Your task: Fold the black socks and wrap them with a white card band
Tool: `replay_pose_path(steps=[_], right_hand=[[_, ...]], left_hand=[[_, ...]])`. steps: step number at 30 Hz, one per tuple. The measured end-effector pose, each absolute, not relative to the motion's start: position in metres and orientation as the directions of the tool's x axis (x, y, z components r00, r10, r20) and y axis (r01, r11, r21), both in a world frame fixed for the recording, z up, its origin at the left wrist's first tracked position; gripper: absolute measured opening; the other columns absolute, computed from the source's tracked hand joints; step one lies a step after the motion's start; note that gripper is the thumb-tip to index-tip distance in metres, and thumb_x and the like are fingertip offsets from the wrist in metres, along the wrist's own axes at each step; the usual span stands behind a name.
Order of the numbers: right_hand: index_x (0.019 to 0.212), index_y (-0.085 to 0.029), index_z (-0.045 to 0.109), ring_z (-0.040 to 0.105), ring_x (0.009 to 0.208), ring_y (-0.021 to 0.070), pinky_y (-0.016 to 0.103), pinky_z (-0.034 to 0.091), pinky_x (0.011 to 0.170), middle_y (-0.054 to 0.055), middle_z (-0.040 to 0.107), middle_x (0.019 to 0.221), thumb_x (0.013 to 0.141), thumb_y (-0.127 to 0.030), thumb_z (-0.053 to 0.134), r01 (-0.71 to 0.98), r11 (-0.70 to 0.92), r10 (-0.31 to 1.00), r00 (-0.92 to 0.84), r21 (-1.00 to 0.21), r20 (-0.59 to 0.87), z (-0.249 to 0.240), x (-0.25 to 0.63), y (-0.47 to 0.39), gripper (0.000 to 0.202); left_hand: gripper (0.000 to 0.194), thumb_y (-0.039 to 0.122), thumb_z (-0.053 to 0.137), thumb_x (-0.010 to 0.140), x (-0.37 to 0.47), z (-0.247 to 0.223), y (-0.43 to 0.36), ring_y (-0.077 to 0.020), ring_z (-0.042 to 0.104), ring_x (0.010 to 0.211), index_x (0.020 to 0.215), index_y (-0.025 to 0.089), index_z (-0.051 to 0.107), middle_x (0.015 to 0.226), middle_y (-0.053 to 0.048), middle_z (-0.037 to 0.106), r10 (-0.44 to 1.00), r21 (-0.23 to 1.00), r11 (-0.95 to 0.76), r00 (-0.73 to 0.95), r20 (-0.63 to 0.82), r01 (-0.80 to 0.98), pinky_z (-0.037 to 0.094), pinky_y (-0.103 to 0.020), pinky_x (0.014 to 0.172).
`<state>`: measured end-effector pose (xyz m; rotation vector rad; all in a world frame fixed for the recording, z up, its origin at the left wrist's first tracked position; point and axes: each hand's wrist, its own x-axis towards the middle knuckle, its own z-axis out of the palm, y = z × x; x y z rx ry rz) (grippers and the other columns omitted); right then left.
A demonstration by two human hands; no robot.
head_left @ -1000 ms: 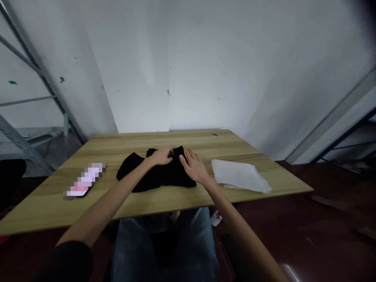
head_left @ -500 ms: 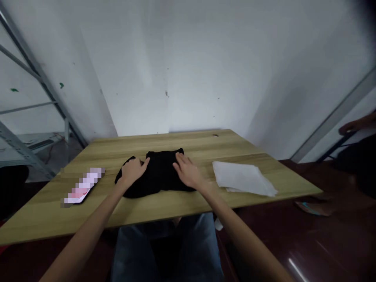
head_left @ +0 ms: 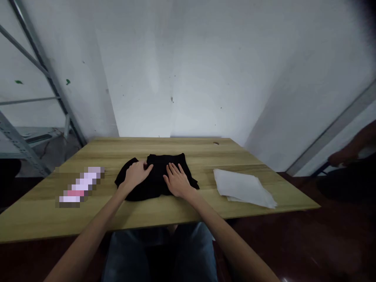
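A piece of black cloth (head_left: 160,168), which looks like a garment, lies partly folded on the wooden table (head_left: 141,215) in front of me. My left hand (head_left: 136,173) rests on its left part, thumb stretched out to the right and the other fingers partly hidden. Flat on the middle of the cloth lies my right hand (head_left: 178,181), its fingers spread and pointing away from me. Neither hand appears to pinch the cloth. The exact kind of garment cannot be made out.
A small stack of white translucent sheets or bags (head_left: 242,187) lies to the right. On the left is a blurred-out phone-like object (head_left: 82,186). A metal rack (head_left: 55,90) stands at the left, a white wall (head_left: 188,78) behind. Another person's arm (head_left: 358,143) shows at far right.
My right hand has slid left from the cloth's right edge to its middle, uncovering the right side. My left hand stays on the left part. The view has shifted slightly.
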<state>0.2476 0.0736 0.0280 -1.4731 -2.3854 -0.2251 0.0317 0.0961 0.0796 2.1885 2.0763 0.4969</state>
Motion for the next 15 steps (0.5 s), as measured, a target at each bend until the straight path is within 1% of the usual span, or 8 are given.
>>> replay_pose_path(steps=[3, 6, 8, 10, 12, 15], right_hand=[[0.160, 0.000, 0.045, 0.036, 0.159, 0.0303, 0.053, 0.019, 0.134, 0.023, 0.043, 0.166, 0.114, -0.040, 0.027, 0.888, 0.458, 0.838, -0.419, -0.033, 0.350, 0.026, 0.244, 0.073, 0.063], [0.161, 0.001, 0.043, 0.036, 0.160, 0.0298, 0.052, 0.019, 0.134, 0.022, 0.041, 0.167, 0.114, -0.040, 0.026, 0.883, 0.468, 0.837, -0.430, -0.034, 0.338, 0.022, 0.240, 0.072, 0.064], [0.161, 0.001, 0.042, 0.034, 0.160, 0.0291, 0.052, 0.019, 0.134, 0.022, 0.039, 0.168, 0.114, -0.040, 0.026, 0.883, 0.468, 0.840, -0.430, -0.041, 0.330, 0.019, 0.239, 0.072, 0.064], [0.162, 0.000, 0.041, 0.033, 0.161, 0.0286, 0.052, 0.019, 0.134, 0.021, 0.037, 0.169, 0.114, -0.040, 0.026, 0.885, 0.463, 0.846, -0.425, -0.046, 0.323, 0.018, 0.238, 0.071, 0.064], [0.162, -0.001, 0.042, 0.033, 0.161, 0.0285, 0.052, 0.018, 0.134, 0.021, 0.037, 0.169, 0.114, -0.040, 0.028, 0.888, 0.457, 0.851, -0.420, -0.050, 0.314, 0.019, 0.237, 0.072, 0.064], [0.161, -0.002, 0.043, 0.034, 0.161, 0.0280, 0.052, 0.018, 0.134, 0.021, 0.038, 0.168, 0.113, -0.039, 0.030, 0.889, 0.451, 0.858, -0.409, -0.075, 0.311, 0.021, 0.233, 0.073, 0.062]], left_hand=[[0.038, 0.050, 0.046, 0.104, 0.032, 0.079, 0.096, -0.0324, 0.076, 0.103, 0.103, 0.023, 0.072, 0.104, -0.012, 0.080, 0.980, 0.292, -0.082, 0.023, 0.200, 0.953, 0.054, -0.037, 0.084], [0.038, 0.050, 0.044, 0.104, 0.032, 0.081, 0.096, -0.0331, 0.076, 0.102, 0.103, 0.023, 0.071, 0.102, -0.012, 0.079, 0.980, 0.325, -0.078, 0.013, 0.197, 0.942, 0.054, -0.038, 0.084], [0.036, 0.050, 0.047, 0.104, 0.031, 0.083, 0.098, -0.0330, 0.076, 0.103, 0.103, 0.022, 0.070, 0.102, -0.012, 0.079, 0.980, 0.357, -0.084, 0.012, 0.199, 0.930, 0.054, -0.037, 0.084], [0.032, 0.049, 0.054, 0.101, 0.031, 0.084, 0.103, -0.0308, 0.076, 0.102, 0.104, 0.021, 0.068, 0.103, -0.011, 0.079, 0.979, 0.428, -0.098, 0.009, 0.205, 0.898, 0.054, -0.035, 0.083], [0.032, 0.051, 0.062, 0.097, 0.033, 0.086, 0.111, -0.0267, 0.076, 0.093, 0.106, 0.020, 0.066, 0.099, -0.009, 0.079, 0.983, 0.532, -0.095, -0.006, 0.185, 0.841, 0.054, -0.033, 0.079], [0.040, 0.054, 0.068, 0.093, 0.043, 0.093, 0.123, -0.0200, 0.073, 0.070, 0.112, 0.019, 0.062, 0.090, -0.005, 0.078, 0.993, 0.658, -0.066, -0.015, 0.118, 0.750, 0.054, -0.029, 0.067]])
